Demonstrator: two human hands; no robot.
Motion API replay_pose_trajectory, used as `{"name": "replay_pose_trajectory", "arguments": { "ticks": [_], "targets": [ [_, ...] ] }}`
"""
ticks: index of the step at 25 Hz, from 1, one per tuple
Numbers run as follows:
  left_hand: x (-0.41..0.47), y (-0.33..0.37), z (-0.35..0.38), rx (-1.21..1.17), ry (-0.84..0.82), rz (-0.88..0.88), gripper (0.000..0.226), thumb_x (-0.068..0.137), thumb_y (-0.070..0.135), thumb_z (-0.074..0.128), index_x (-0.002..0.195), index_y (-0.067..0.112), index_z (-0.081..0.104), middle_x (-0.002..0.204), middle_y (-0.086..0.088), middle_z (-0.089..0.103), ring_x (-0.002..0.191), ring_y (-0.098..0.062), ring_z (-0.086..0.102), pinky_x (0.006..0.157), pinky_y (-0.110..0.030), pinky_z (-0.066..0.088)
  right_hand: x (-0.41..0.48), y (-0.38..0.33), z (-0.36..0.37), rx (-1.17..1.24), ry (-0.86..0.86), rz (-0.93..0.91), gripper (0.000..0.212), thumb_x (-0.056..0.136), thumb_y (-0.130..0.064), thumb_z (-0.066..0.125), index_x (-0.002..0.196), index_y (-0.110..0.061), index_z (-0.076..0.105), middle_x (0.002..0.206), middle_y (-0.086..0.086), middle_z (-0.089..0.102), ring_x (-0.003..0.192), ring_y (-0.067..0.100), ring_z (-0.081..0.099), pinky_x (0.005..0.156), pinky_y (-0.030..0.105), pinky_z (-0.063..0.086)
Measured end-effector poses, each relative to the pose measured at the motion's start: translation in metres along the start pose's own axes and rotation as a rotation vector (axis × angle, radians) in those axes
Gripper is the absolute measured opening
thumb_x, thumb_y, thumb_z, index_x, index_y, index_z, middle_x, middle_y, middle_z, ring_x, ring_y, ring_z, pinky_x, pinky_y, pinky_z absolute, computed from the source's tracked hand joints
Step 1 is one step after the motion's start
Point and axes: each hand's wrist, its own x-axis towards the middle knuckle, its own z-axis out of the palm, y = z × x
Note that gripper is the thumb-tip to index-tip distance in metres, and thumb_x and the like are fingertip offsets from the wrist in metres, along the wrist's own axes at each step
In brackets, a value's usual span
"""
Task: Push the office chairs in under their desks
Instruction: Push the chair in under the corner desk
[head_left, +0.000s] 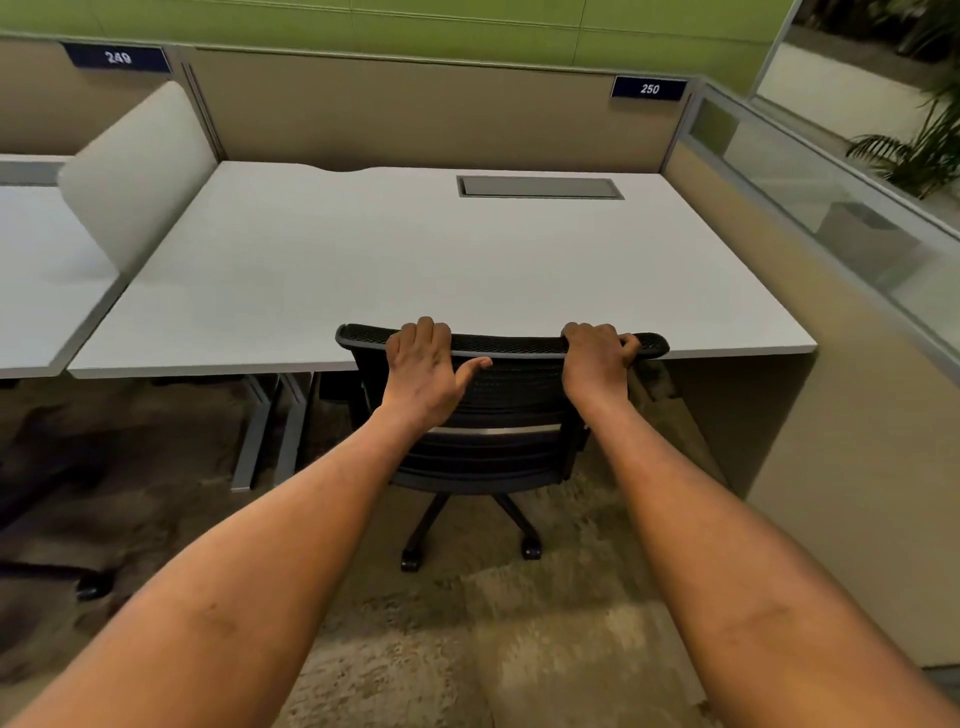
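Observation:
A black mesh office chair (511, 395) stands at the front edge of a white desk (415, 260). Its backrest top touches or slightly overlaps the desk edge, and its seat is hidden under the desk. My left hand (423, 366) grips the top rim of the backrest left of centre, fingers curled over it and thumb out to the right. My right hand (597, 358) grips the same rim near its right end. The chair's wheeled base (470, 540) shows on the carpet below.
A beige partition (415, 114) with a "250" sign (649, 89) backs the desk. A side panel with glass (831, 218) closes the right. A white divider (135, 171) separates a neighbouring desk on the left. Another chair's caster (91, 587) shows at lower left.

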Motion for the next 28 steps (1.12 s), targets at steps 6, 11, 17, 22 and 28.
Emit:
{"name": "replay_pose_trajectory", "arguments": {
  "ticks": [6, 11, 17, 22, 28],
  "targets": [
    [0.017, 0.003, 0.012, 0.003, 0.007, -0.015, 0.056, 0.089, 0.067, 0.035, 0.093, 0.012, 0.045, 0.098, -0.009, 0.044, 0.090, -0.025, 0.038, 0.078, -0.037, 0.026, 0.027, 0.009, 0.007, -0.022, -0.015, -0.052, 0.031, 0.084, 0.004, 0.037, 0.095, -0.017, 0.057, 0.091, 0.003, 0.060, 0.099, 0.027, 0.049, 0.078, 0.040, 0.023],
    [0.027, 0.017, 0.020, -0.001, 0.008, -0.002, 0.048, 0.090, 0.063, 0.039, 0.087, 0.015, 0.039, 0.095, -0.007, 0.041, 0.085, -0.020, 0.027, 0.073, -0.035, 0.018, 0.043, 0.025, 0.010, -0.050, -0.060, -0.037, 0.031, 0.081, 0.006, 0.038, 0.091, -0.018, 0.054, 0.085, 0.000, 0.051, 0.102, 0.028, 0.048, 0.080, 0.040, 0.023],
    [0.028, 0.017, 0.009, -0.017, -0.149, -0.018, 0.054, 0.091, 0.063, 0.037, 0.104, 0.012, 0.045, 0.112, -0.009, 0.042, 0.105, -0.027, 0.038, 0.089, -0.038, 0.026, 0.041, 0.022, 0.002, -0.072, -0.185, -0.030, 0.069, 0.077, 0.001, 0.059, 0.139, -0.017, 0.033, 0.132, 0.011, 0.045, 0.123, 0.031, 0.036, 0.101, 0.043, 0.025],
    [-0.027, 0.008, -0.004, -0.074, -0.037, -0.033, 0.063, 0.095, 0.049, 0.046, 0.138, 0.003, 0.038, 0.144, -0.018, 0.035, 0.140, -0.033, 0.023, 0.121, -0.044, 0.013, -0.022, 0.000, 0.024, 0.016, 0.009, 0.027, 0.089, 0.076, -0.003, 0.063, 0.148, -0.002, 0.011, 0.155, 0.023, 0.012, 0.145, 0.035, 0.004, 0.118, 0.044, -0.004],
    [-0.146, -0.015, 0.003, -0.057, -0.027, -0.151, 0.053, 0.093, 0.039, 0.054, 0.128, -0.002, 0.050, 0.128, -0.020, 0.051, 0.126, -0.037, 0.044, 0.114, -0.043, 0.027, -0.112, -0.043, 0.046, 0.187, 0.029, 0.024, 0.070, 0.080, -0.016, 0.067, 0.139, -0.001, 0.033, 0.140, 0.017, 0.040, 0.131, 0.032, 0.036, 0.114, 0.045, 0.022]
  ]
}}
